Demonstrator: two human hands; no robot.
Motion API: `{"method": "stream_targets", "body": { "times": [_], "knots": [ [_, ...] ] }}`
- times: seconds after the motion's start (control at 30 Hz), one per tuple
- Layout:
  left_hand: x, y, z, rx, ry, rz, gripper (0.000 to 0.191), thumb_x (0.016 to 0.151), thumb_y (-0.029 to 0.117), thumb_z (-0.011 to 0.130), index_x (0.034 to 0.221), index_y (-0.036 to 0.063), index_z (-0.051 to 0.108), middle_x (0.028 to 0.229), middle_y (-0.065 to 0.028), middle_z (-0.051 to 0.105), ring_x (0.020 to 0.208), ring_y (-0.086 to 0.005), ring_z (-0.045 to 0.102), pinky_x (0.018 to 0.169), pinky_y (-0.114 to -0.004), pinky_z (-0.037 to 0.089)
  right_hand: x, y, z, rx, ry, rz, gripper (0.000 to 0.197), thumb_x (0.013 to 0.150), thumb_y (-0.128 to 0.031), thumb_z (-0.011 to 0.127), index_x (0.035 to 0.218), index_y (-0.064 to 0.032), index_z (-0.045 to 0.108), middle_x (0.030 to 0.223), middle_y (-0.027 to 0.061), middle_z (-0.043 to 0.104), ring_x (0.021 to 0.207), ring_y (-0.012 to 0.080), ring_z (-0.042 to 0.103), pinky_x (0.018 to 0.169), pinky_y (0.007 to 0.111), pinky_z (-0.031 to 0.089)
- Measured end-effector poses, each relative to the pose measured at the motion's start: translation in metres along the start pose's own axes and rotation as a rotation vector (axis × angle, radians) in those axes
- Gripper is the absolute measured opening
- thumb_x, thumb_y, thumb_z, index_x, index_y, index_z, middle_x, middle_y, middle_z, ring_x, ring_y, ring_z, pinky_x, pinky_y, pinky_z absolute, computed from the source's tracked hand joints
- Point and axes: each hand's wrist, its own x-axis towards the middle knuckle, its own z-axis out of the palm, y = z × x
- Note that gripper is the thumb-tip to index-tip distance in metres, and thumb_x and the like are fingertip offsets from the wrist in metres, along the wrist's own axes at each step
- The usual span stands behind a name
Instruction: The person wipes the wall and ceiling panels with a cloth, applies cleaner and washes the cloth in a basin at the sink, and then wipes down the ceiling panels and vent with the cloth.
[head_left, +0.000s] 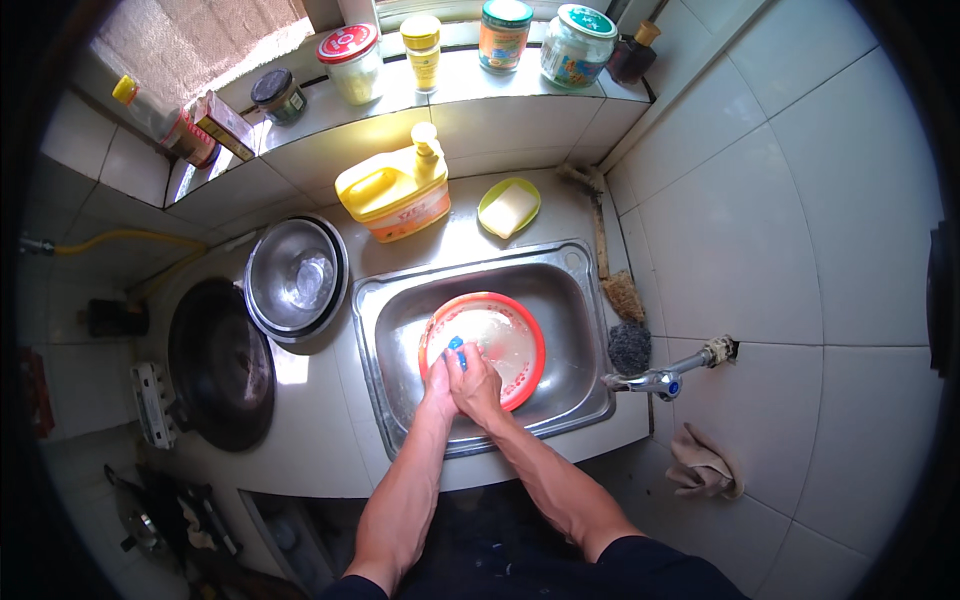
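Observation:
Both my hands are together over a red-rimmed basin (529, 322) of cloudy water, which stands inside a stainless steel sink (577, 341). Between my left hand (441, 384) and my right hand (478, 375) a small blue item (457, 346) shows, perhaps a cloth; its full shape is hidden by my fingers. Both hands appear closed around it, at the basin's near left side. Behind the sink a bar of soap (511, 208) lies in a green dish (534, 221). To its left stands a yellow pump jug (394, 193).
A chrome faucet (652, 382) reaches in from the right wall. Beside the sink's right edge lie a steel wool scrubber (629, 348) and a long-handled brush (600, 232). Metal bowls (292, 276) and a dark wok (221, 367) sit at left. Jars (506, 37) line the windowsill.

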Motion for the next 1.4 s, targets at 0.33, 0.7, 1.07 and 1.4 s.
{"method": "stream_targets", "body": {
  "times": [0.33,0.7,1.07,1.4],
  "knots": [
    [-0.042,-0.019,0.044,0.351,0.357,0.099,0.047,0.102,0.02,0.051,0.147,0.0121,0.037,0.127,-0.0119,0.06,0.11,-0.0275,0.062,0.093,-0.047,0.052,0.043,0.075,-0.012,-0.289,0.229,-0.017,0.042,0.093,-0.031,0.062,0.126,-0.0066,0.055,0.116,0.0237,0.064,0.106,0.0434,0.061,0.091,0.05,0.049],
    [-0.006,0.001,0.005,0.124,0.256,0.056,0.037,0.101,0.036,0.052,0.119,0.0048,0.06,0.101,-0.0091,0.066,0.093,-0.0221,0.065,0.083,-0.037,0.055,-0.007,0.046,0.023,0.345,-0.076,0.28,0.032,0.091,-0.03,0.067,0.104,-0.0016,0.065,0.094,0.0237,0.069,0.089,0.0405,0.068,0.077,0.043,0.053],
    [-0.037,-0.027,0.047,0.013,0.103,0.097,0.032,0.103,0.019,0.05,0.132,0.0075,0.053,0.122,-0.0088,0.064,0.107,-0.0246,0.064,0.096,-0.044,0.052,0.038,0.05,-0.023,-0.025,0.081,0.015,0.03,0.092,-0.034,0.065,0.102,-0.0048,0.062,0.098,0.0215,0.067,0.088,0.0435,0.065,0.077,0.05,0.052],
    [-0.027,-0.027,0.044,0.438,0.429,0.121,0.04,0.102,0.022,0.052,0.14,0.0114,0.047,0.126,-0.0106,0.056,0.112,-0.0239,0.057,0.092,-0.052,0.05,0.015,0.086,0.006,-0.095,0.13,0.087,0.046,0.088,-0.027,0.068,0.124,-0.0012,0.056,0.12,0.0235,0.058,0.113,0.0397,0.055,0.098,0.045,0.045]
  ]
}}
